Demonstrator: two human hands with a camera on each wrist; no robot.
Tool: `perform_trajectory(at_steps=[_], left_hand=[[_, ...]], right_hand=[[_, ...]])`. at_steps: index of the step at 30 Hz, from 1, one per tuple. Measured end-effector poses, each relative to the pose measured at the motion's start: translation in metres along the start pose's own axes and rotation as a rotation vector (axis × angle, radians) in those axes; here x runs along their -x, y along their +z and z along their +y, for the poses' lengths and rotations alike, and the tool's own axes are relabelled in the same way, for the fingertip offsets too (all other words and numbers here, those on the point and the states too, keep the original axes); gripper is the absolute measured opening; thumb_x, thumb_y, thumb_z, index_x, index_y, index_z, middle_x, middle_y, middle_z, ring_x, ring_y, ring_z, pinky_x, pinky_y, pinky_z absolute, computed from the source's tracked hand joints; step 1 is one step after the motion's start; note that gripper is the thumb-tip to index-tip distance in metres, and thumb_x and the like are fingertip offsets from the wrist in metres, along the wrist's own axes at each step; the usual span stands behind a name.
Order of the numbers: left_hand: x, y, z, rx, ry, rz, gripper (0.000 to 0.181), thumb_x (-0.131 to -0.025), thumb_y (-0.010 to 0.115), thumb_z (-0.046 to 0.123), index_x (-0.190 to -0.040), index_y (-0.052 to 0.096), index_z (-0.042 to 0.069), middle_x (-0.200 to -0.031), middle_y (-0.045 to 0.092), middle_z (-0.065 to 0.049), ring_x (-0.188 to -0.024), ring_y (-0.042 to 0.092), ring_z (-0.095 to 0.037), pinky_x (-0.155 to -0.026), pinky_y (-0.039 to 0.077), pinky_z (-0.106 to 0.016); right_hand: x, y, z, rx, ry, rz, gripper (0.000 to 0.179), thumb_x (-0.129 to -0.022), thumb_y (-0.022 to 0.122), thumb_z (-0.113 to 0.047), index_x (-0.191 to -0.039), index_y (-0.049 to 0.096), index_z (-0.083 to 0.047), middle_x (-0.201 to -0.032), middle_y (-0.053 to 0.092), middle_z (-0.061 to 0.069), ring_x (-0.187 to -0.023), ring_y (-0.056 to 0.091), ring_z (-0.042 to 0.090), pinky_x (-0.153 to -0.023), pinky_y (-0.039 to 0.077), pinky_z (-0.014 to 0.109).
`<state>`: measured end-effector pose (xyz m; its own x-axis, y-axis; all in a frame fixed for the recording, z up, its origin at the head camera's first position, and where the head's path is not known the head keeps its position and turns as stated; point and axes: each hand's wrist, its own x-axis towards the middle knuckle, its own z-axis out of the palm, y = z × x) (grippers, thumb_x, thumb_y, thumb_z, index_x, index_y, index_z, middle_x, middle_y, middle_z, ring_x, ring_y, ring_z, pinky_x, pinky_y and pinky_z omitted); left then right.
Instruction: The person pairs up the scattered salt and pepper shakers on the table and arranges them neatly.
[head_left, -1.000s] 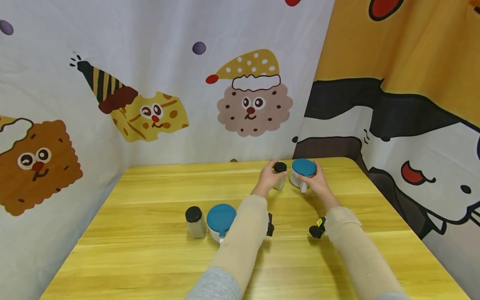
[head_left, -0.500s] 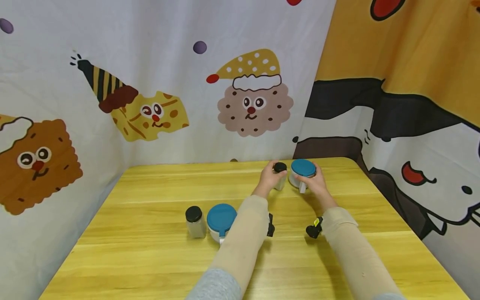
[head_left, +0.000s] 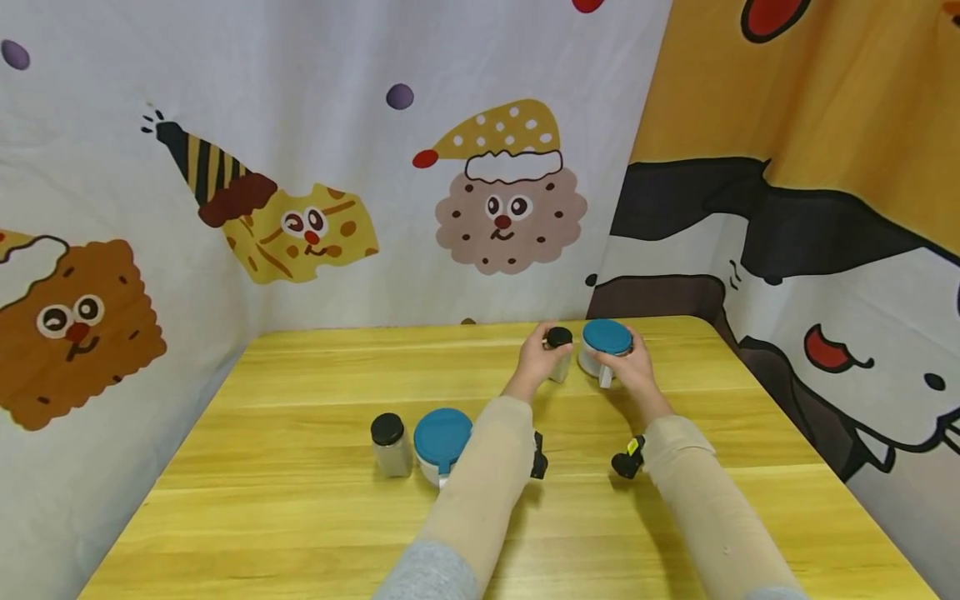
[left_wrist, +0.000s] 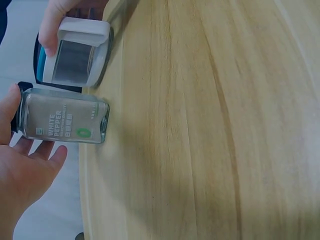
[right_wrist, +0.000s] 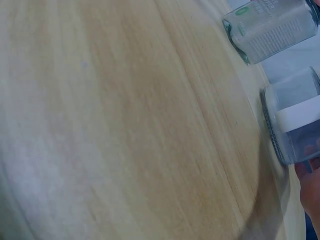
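At the far side of the table, my left hand (head_left: pixel 534 362) grips a white pepper jar (left_wrist: pixel 65 117) near its black lid (head_left: pixel 558 337). The jar is glass, with its label facing the left wrist camera. Just right of it, my right hand (head_left: pixel 634 363) holds a clear container (right_wrist: pixel 295 120) by its upper part, thumb and fingers around the blue lid (head_left: pixel 607 336). A white handle (head_left: pixel 606 377) on the container points toward me. Both things stand upright side by side, a narrow gap between them. Some fingers of each hand are hidden behind what they hold.
Nearer to me on the wooden table (head_left: pixel 300 533) stand a second black-lidded jar (head_left: pixel 392 454) and a second blue-lidded container (head_left: pixel 442 440), partly covered by my left forearm. A printed curtain (head_left: pixel 337 83) hangs right behind the table's back edge.
Over the last second almost nothing moves. My right forearm shifts slightly left, and both hands keep their hold on the jar and the container.
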<state>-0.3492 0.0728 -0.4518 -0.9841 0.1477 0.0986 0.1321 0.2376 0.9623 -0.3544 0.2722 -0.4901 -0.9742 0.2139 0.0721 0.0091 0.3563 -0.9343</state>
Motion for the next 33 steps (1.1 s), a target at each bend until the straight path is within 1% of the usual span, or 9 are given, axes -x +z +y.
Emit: perform_trajectory(at_steps=[6,10,18,27,33], left_hand=[[0.0,-0.002,-0.002,0.013,0.005,0.017,0.054,-0.09,0.069,0.021,-0.139,0.049,0.008,-0.134,0.051,-0.01,-0.111,0.053,-0.025,-0.09,0.046,-0.037],[0.001,-0.003,-0.003,0.027,0.018,0.018,0.055,-0.09,0.069,0.019,-0.139,0.048,0.007,-0.133,0.051,-0.01,-0.112,0.053,-0.025,-0.091,0.046,-0.037],[0.004,-0.004,0.0,0.037,0.018,0.035,0.047,-0.089,0.07,0.018,-0.133,0.054,0.01,-0.129,0.053,-0.009,-0.108,0.054,-0.023,-0.089,0.047,-0.035],[0.006,-0.006,0.0,0.006,0.039,0.041,0.044,-0.088,0.072,0.017,-0.128,0.057,0.008,-0.124,0.056,-0.009,-0.1,0.055,-0.021,-0.085,0.048,-0.033],[0.007,-0.003,-0.002,-0.004,0.036,0.041,0.044,-0.086,0.073,0.017,-0.126,0.058,0.007,-0.123,0.057,-0.008,-0.103,0.055,-0.022,-0.087,0.047,-0.034]], right_hand=[[0.0,0.001,0.0,-0.003,-0.005,0.024,0.096,-0.08,0.077,-0.02,-0.152,0.016,-0.005,-0.151,0.025,0.021,-0.135,0.027,0.038,-0.107,0.025,0.054],[0.001,0.002,0.0,-0.013,-0.003,0.028,0.095,-0.081,0.076,-0.018,-0.152,0.015,-0.005,-0.151,0.025,0.022,-0.134,0.029,0.038,-0.106,0.027,0.053],[0.002,0.004,0.001,-0.007,-0.024,0.059,0.091,-0.081,0.076,-0.018,-0.151,0.02,-0.005,-0.149,0.03,0.021,-0.133,0.032,0.038,-0.106,0.027,0.052],[0.004,0.005,0.002,-0.002,-0.037,0.081,0.089,-0.079,0.077,-0.017,-0.15,0.024,-0.004,-0.148,0.033,0.021,-0.132,0.033,0.037,-0.106,0.028,0.052],[0.01,0.002,0.001,0.018,-0.03,0.069,0.089,-0.081,0.076,-0.019,-0.151,0.024,-0.004,-0.148,0.031,0.021,-0.133,0.033,0.038,-0.106,0.029,0.052]])
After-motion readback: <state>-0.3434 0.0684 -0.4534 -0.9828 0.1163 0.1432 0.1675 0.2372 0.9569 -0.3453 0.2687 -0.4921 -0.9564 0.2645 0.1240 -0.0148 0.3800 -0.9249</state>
